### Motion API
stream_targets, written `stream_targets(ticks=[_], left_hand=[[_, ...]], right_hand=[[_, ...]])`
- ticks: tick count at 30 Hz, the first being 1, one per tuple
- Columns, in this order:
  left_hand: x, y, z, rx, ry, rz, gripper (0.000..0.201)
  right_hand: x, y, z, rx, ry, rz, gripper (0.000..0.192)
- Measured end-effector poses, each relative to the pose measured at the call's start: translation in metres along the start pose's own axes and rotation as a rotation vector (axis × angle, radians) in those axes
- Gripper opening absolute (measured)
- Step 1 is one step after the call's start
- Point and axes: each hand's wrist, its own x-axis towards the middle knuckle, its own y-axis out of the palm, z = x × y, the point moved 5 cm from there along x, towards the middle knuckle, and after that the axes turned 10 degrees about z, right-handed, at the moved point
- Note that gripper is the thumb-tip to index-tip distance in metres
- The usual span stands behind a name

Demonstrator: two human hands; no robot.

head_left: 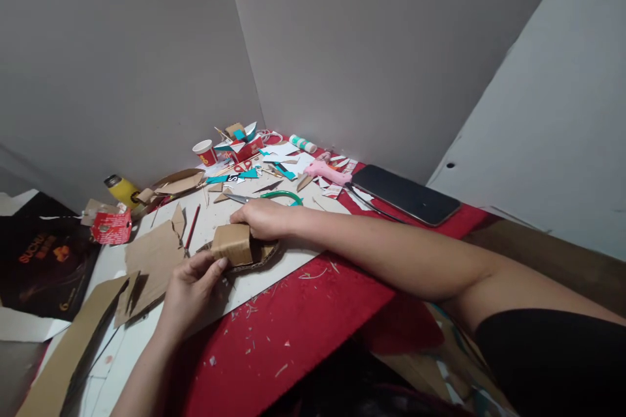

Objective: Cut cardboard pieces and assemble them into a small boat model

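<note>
A small folded cardboard box [231, 244] sits on a shallow, curved cardboard base [268, 254] with a corrugated rim. My left hand [194, 283] grips its near left side, thumb at the box's lower edge and fingers on the base. From behind and to the right, my right hand [263, 217] holds the box, its fingertips at the far edge; its thumb is mostly hidden. Just beyond the right hand lie green-handled scissors [283, 195]. A dark red pencil [193, 227] lies left of the box, beside a flat cardboard sheet [154, 260].
At the back stand a paper cup [205, 153] and a small model boat [239, 142] among paper scraps. A pink glue gun [328, 172] and a black phone [405, 194] lie to the right. A yellow bottle [123, 190] and black bag [44, 260] are left. Grey walls enclose the back.
</note>
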Motion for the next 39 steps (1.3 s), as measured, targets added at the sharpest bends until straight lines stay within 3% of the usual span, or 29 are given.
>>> stream_targets(ticks=[7, 11, 16, 24, 30, 36, 39], left_hand=[[0.002, -0.004, 0.001, 0.210, 0.137, -0.017, 0.020], [0.004, -0.005, 0.005, 0.219, 0.098, 0.077, 0.020], [0.002, -0.002, -0.004, 0.256, 0.149, 0.172, 0.021], [-0.004, -0.003, 0.005, 0.032, -0.112, 0.039, 0.036], [-0.001, -0.004, 0.004, 0.080, 0.031, 0.081, 0.025], [-0.001, 0.000, 0.002, 0.083, 0.046, 0.105, 0.020], [0.000, 0.003, -0.004, 0.187, 0.148, 0.110, 0.022]], right_hand=[[0.002, 0.002, -0.001, 0.005, -0.018, 0.014, 0.036], [0.003, 0.001, 0.002, -0.022, -0.029, 0.020, 0.036], [-0.001, 0.000, 0.008, -0.056, -0.038, 0.028, 0.034], [0.001, 0.001, 0.005, -0.035, -0.043, 0.031, 0.036], [0.002, 0.002, 0.003, 0.007, -0.039, 0.041, 0.037], [0.001, 0.002, 0.005, 0.013, -0.044, 0.045, 0.038], [0.002, 0.003, 0.003, 0.012, -0.044, 0.039, 0.039]])
